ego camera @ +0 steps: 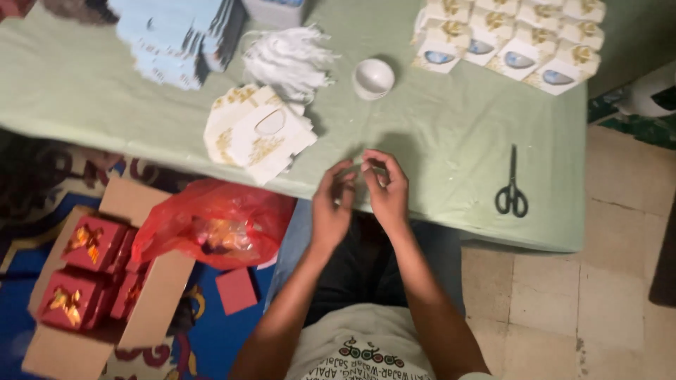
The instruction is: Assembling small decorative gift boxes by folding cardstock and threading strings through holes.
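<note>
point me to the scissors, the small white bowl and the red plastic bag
scissors [512, 191]: head view, on the pivot just above the black handles.
small white bowl [372, 77]: head view, on its inside.
red plastic bag [215, 222]: head view, on the middle of the crumpled plastic.

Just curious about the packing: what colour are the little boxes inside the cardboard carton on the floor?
Red boxes with gold bows, seen in the head view.

Bare forearms — pale printed shirt [366, 345], dark trousers [366, 267].
</note>
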